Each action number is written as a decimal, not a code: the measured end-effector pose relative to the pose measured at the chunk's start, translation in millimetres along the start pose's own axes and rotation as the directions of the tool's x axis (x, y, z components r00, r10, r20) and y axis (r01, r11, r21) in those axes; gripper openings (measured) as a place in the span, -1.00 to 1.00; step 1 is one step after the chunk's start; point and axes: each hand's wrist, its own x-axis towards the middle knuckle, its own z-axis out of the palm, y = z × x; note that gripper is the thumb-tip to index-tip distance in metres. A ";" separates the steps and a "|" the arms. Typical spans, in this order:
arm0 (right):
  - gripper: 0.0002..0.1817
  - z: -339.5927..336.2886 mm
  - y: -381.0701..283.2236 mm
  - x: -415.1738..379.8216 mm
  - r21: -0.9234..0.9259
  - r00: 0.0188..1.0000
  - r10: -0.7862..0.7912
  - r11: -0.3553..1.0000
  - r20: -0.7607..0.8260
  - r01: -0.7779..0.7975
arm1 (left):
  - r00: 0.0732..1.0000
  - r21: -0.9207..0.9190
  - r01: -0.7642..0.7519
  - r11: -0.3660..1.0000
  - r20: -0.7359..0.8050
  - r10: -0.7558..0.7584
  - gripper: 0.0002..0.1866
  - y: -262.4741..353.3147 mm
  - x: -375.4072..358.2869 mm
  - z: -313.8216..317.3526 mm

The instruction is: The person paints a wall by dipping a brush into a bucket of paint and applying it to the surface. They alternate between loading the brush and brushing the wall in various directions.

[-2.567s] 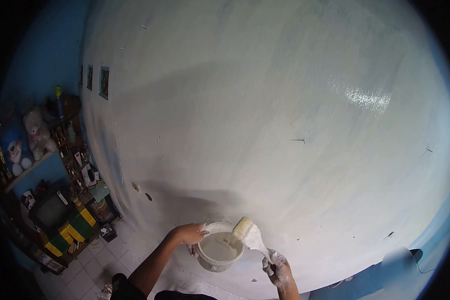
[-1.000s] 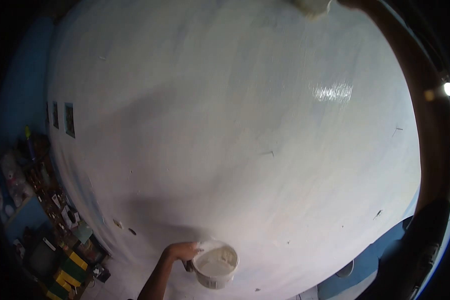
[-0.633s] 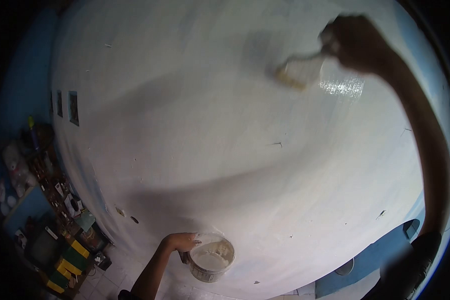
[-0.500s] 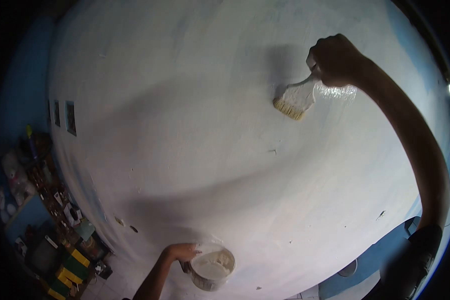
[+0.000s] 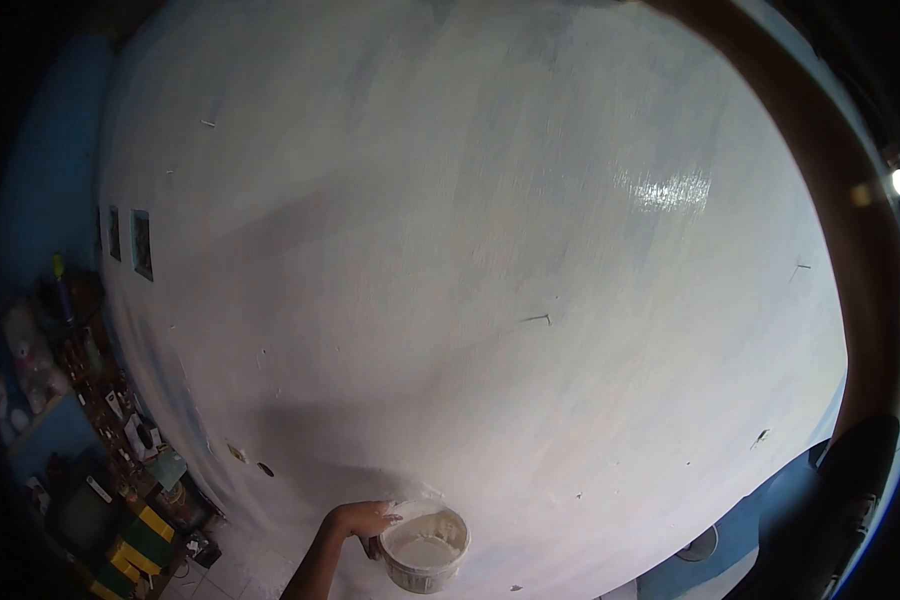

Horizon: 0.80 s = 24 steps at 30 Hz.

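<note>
The single head-worn camera faces the pale wall (image 5: 420, 250) at close range, looking forward and down toward the bucket (image 5: 425, 550).

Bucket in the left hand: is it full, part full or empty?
Part full: whitish material lies inside the bucket, below its rim, with smeared inner wall showing above it.

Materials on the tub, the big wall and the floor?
Tub: likely plastic, pale and smeared; thin rim, smooth moulded-looking side. 
Wall: probably plaster or masonry under a pale, streaky coat; brush-like streaks, and a glossy glare that may mean wet. Base hidden by the coat.
Floor: likely ceramic tile, pale; straight joint lines, finish unclear.
</note>
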 end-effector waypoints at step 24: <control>-0.84 -64.5 -60.6 -58.7 0.476 0.978 -0.150 0.877 0.145 0.064 | 1.000 -0.028 0.016 0.999 0.002 -0.016 -0.62 -12.2 -17.2 -3.3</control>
